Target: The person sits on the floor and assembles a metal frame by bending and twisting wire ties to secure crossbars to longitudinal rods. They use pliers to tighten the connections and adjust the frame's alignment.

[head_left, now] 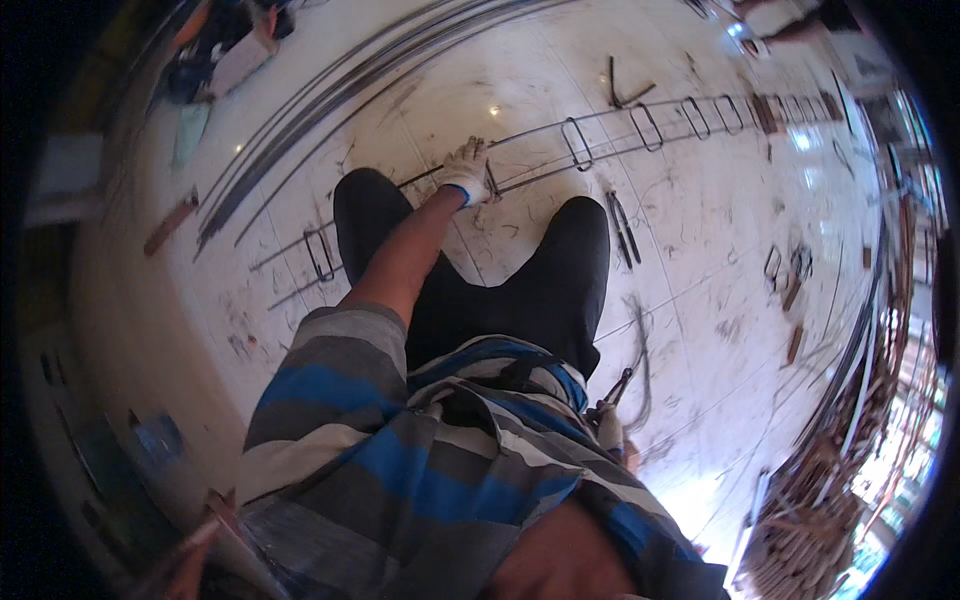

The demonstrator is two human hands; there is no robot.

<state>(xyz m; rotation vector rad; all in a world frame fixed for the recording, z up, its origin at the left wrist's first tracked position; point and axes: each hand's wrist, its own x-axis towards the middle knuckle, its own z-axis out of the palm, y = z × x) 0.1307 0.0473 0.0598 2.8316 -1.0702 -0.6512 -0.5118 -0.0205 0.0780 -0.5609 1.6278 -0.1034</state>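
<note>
My left hand (pixel 466 170), in a white glove with a blue cuff, lies over a long, narrow steel rebar frame (pixel 545 128) on the floor. Its fingers are spread over the rods, beside a dark rectangular stirrup (pixel 491 181). More stirrups (pixel 577 144) stand along the rods to the right, and another stirrup (pixel 319 255) is at the frame's left end. Beside my right hip, my right hand (pixel 608 426), also gloved, is closed around a dark metal hand tool (pixel 622 386); my shirt partly hides it. A bundle of thin wire (pixel 641 365) is next to that tool.
Long steel bars (pixel 330 100) lie at the far left. Two dark bar-like handles (pixel 622 230) rest right of my knee; a bent rod (pixel 625 97) lies beyond the frame. Wood blocks (pixel 795 344) and stacked material (pixel 810 520) are on the right. Another person's hand (pixel 760 47) shows far right.
</note>
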